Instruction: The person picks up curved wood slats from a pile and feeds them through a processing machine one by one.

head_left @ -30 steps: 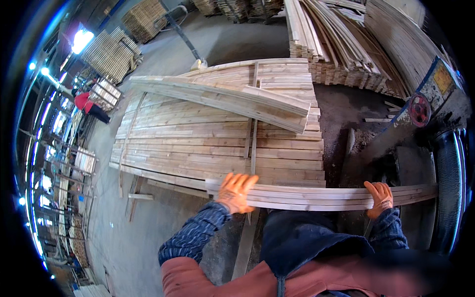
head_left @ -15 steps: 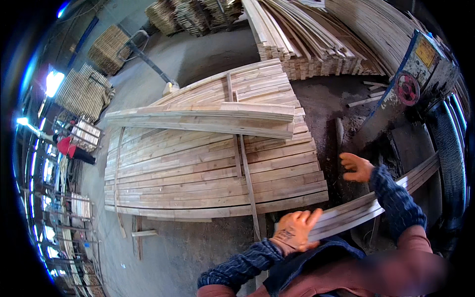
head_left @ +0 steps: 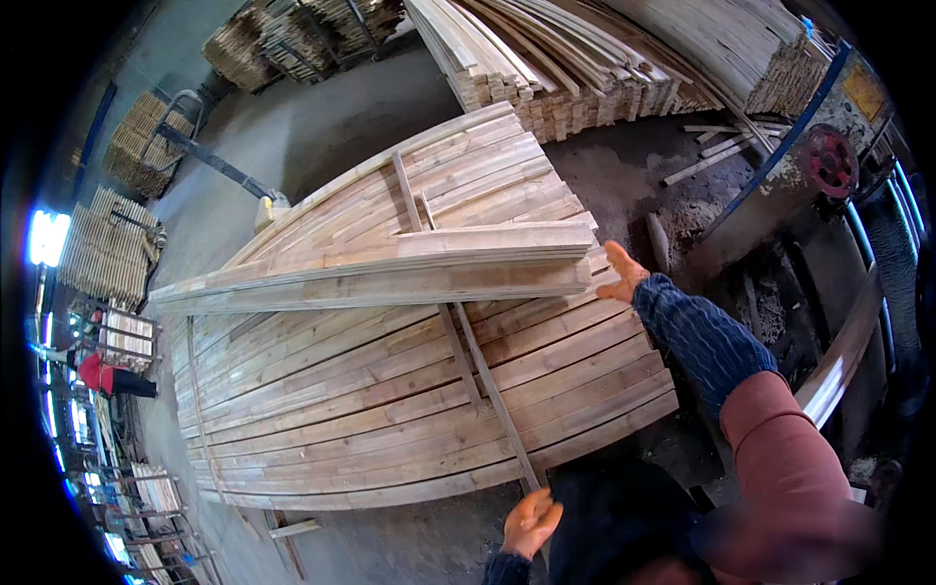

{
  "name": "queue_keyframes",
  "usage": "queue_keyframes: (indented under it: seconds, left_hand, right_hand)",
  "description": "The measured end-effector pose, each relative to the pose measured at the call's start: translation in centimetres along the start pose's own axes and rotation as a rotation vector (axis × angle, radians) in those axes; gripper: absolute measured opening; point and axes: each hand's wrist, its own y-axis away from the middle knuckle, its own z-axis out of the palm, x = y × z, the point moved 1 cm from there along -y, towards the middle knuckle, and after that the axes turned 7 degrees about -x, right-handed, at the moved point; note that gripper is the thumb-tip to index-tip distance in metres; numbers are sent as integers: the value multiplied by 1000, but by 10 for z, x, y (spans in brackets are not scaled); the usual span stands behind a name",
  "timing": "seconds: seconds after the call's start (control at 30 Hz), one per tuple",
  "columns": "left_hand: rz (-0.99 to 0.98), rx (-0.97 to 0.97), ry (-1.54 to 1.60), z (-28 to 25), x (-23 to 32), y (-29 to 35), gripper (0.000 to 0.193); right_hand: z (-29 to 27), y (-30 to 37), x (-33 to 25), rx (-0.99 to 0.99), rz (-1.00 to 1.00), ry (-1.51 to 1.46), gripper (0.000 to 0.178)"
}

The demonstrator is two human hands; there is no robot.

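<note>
My right hand [head_left: 622, 273] reaches out with its fingers apart, holding nothing. It is beside the right ends of a few long planks [head_left: 409, 278] lying slantwise on top of a wide stack of boards [head_left: 390, 390]. Lower down, my left hand [head_left: 532, 523] is loosely curled with nothing visible in it. It is close to the near end of a thin wooden strip [head_left: 499, 408] that crosses the stack; whether they touch I cannot tell. Right of my right arm a strip of wood [head_left: 840, 361] lies by the dark machine, partly hidden behind my sleeve.
A worn machine housing with a red handwheel [head_left: 830, 161] stands at the right. Long boards [head_left: 595, 102] are piled at the back, with loose offcuts [head_left: 717, 156] on the floor. A pallet-jack handle [head_left: 219, 166] rises behind the stack. A person in red [head_left: 97, 372] is far left.
My left hand has come off the boards by the machine and moved left and down. My right hand has swung left and up toward the slanting planks. The view has turned rightward.
</note>
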Motion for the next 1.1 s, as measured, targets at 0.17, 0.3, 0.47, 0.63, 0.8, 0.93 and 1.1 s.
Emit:
queue_keyframes:
  seconds: [0.17, 0.3, 0.47, 0.63, 0.8, 0.93, 1.1]
  left_hand:
    - [-240, 301, 29, -32, -143, 56, 56]
    - [-318, 229, 110, -43, -214, 79, 57]
    - [-306, 158, 142, -58, -206, 16, 49]
    - [12, 272, 399, -96, -69, -98, 41]
    - [218, 240, 714, -146, 123, -216, 90]
    - [394, 439, 1025, -201, 210, -226, 92]
    - [385, 621, 987, -231, 142, -186, 78]
  right_hand:
    - [22, -97, 9, 31, 60, 30, 139]
    - [25, -127, 20, -45, 209, 98, 116]
    - [-2, -131, 45, -30, -37, -1117, 69]
    - [22, -99, 14, -22, -150, -863, 45]
    - [61, 9, 3, -107, 53, -1102, 60]
    - [145, 131, -41, 70, 414, -1222, 49]
    - [140, 215, -56, -545, 35, 127, 61]
